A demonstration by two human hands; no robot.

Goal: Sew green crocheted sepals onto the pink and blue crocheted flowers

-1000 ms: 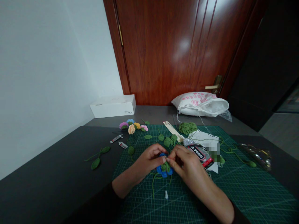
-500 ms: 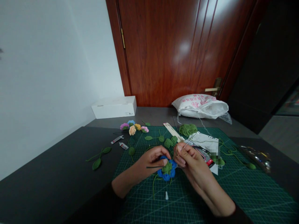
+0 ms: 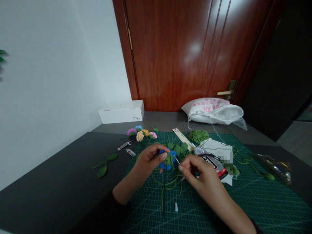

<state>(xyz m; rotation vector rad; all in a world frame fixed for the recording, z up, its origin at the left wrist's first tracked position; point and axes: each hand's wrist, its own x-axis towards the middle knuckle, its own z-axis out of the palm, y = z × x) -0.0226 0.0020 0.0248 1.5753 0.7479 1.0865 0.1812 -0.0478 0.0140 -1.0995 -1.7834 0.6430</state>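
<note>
Pinched between the thumb and fingers of my left hand (image 3: 149, 158) is a blue crocheted flower (image 3: 166, 167) with a green underside turned up. My right hand (image 3: 201, 174) grips a thin needle-like tool (image 3: 177, 160), its tip at the flower's right edge. A dark stem hangs down below the flower, beside loose green yarn (image 3: 162, 198) on the green cutting mat (image 3: 200, 211). Behind the hands lie green crocheted leaves (image 3: 180, 149). A small white cap (image 3: 176, 207) rests on the mat nearer to me.
Crocheted flowers (image 3: 139, 136), two small tubes (image 3: 123, 146) and a leaf sprig (image 3: 103, 171) lie to the left. Green yarn (image 3: 199, 136), paper (image 3: 219, 148) and a black-and-red package (image 3: 212, 164) are at the right. A white box (image 3: 122, 112) and a white bag (image 3: 212, 111) stand behind.
The flower has moved up and left with my left hand, its stem now pointing down. My right hand has turned, bringing the tool's tip to the flower. The view has shifted slightly.
</note>
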